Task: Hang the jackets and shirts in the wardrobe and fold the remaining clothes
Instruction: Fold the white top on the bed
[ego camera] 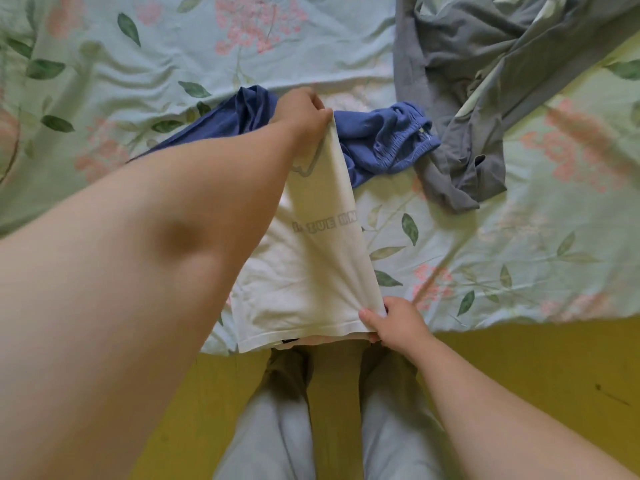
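The bed sheet (138, 64) is green with leaves and pink flowers. It fills the far part of the view and runs off the top and both sides. The yellow floor (536, 375) lies near, and the person's legs in pale blue trousers (391, 427) stand on it, cut off at the bottom edge.

The left arm is big and close. It reaches across from the left and hides the left side of the white shirt (311, 271). The shirt lies in the middle of the bed, with its hem at the near edge. Its right side is lifted up. Grey letters show on it, but the arm covers some and they are too faint to read.

A grey garment (467, 81) lies crumpled at the far right and is cut off by the top edge. What kind of clothing it is cannot be told.

Blue clothes (381, 140) lie bunched just past the shirt. The arm and the shirt hide part of them.

The left hand (304, 112) is curled and pinches the far edge of the shirt, holding it up off the bed. The right hand (394, 323) pinches the near right corner of the hem, thumb on top.
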A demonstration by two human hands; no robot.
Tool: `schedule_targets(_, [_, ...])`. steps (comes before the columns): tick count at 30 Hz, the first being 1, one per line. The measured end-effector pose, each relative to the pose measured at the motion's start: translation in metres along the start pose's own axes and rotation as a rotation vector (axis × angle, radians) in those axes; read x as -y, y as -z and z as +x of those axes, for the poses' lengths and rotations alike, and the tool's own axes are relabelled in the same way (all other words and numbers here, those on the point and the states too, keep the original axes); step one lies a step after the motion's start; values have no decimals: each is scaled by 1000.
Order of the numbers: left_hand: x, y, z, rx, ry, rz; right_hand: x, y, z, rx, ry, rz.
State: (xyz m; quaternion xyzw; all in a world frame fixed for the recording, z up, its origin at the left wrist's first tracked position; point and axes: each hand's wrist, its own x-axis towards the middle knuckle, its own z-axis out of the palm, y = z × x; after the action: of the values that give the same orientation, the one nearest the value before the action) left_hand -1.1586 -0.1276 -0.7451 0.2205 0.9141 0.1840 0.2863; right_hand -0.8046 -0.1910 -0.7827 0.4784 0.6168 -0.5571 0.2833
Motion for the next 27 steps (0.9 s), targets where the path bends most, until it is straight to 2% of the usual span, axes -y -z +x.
schedule_targets(2, [0, -5, -6, -95, -13, 47, 4, 5, 4, 35, 17, -94])
schedule_targets(5, [25, 1, -33, -354, 23, 56, 11, 16, 8, 61, 38, -214])
schedule_targets(7, [63, 2, -67, -512, 172, 12, 17, 22, 8, 49, 39, -237])
schedule_targets(9, [105, -2, -108, -572, 459, -34, 23, 25, 7, 1, 55, -287])
schedule_targets(11, [143, -13, -148, -505, 722, -120, 29, 25, 9, -65, 65, -302])
schedule_targets(12, [160, -20, -167, -433, 781, -172, 32, 25, 12, -97, 69, -282])
schedule_targets(15, [190, -44, -212, -205, 697, -270, 46, 24, 23, -160, 118, -160])
schedule_targets(19, [203, -53, -225, -75, 614, -302, 61, 21, 40, -161, 155, -135])
schedule_targets(24, [218, -53, -227, -80, 620, -406, 51, 21, 50, -191, 133, -185])
schedule_targets(27, [219, -55, -231, -80, 610, -367, 49, 21, 50, -221, 136, -245])
